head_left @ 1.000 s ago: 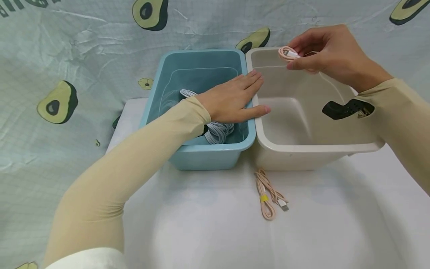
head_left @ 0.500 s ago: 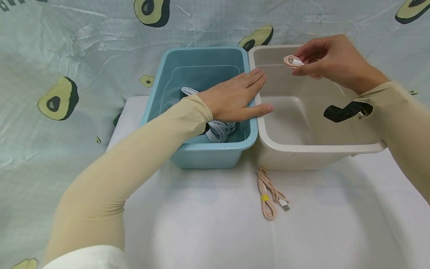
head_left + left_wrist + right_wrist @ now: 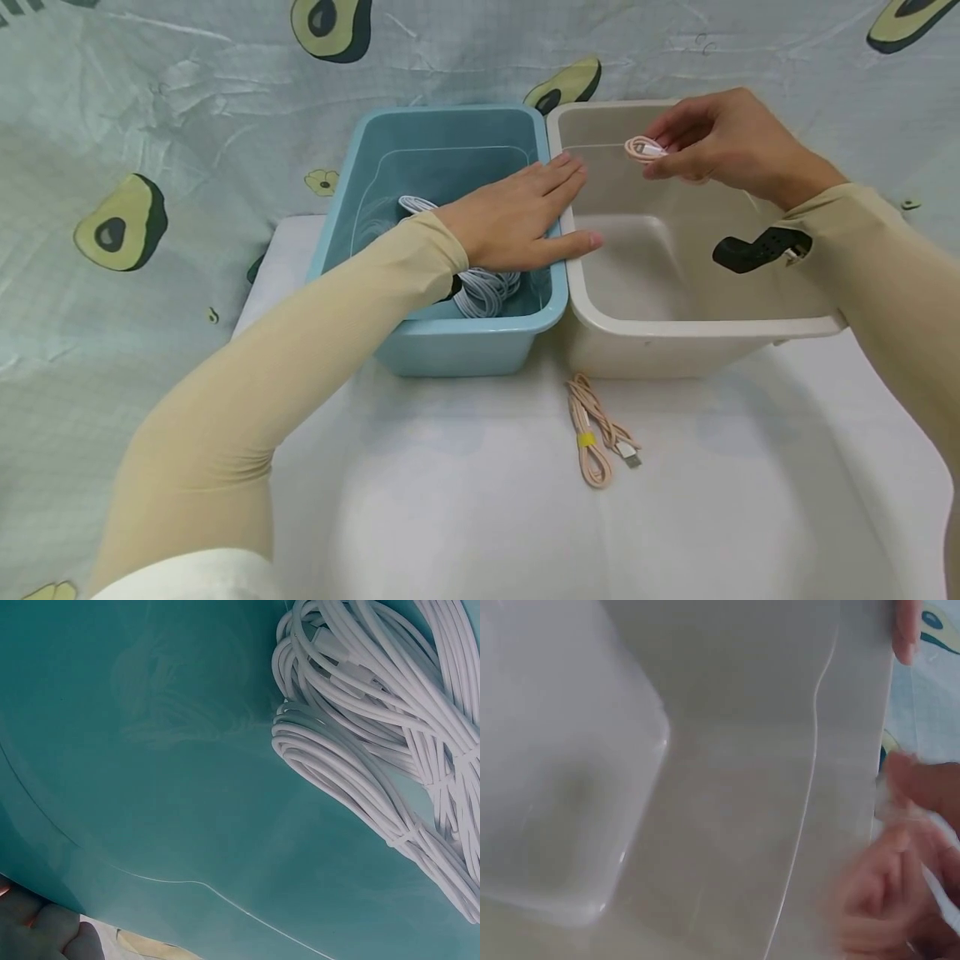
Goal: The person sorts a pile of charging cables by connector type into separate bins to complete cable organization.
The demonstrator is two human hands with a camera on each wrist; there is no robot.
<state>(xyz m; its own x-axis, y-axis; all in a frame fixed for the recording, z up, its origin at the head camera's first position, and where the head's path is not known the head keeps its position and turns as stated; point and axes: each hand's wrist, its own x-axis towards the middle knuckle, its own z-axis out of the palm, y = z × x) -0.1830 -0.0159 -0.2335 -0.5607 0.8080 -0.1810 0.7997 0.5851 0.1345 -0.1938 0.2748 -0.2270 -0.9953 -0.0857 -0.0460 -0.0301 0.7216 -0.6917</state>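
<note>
Blue bin (image 3: 457,350), beige bin (image 3: 675,346), seemingly pink cable (image 3: 643,148)

A white table (image 3: 465,517) is seen under both bins, and a pale cloth printed with avocados (image 3: 120,225) is hung behind it from nine to three o'clock. At six o'clock from the bins, a bundled pink cable with a yellow tie (image 3: 592,429) is laid on the table, just beside their front walls.
</note>
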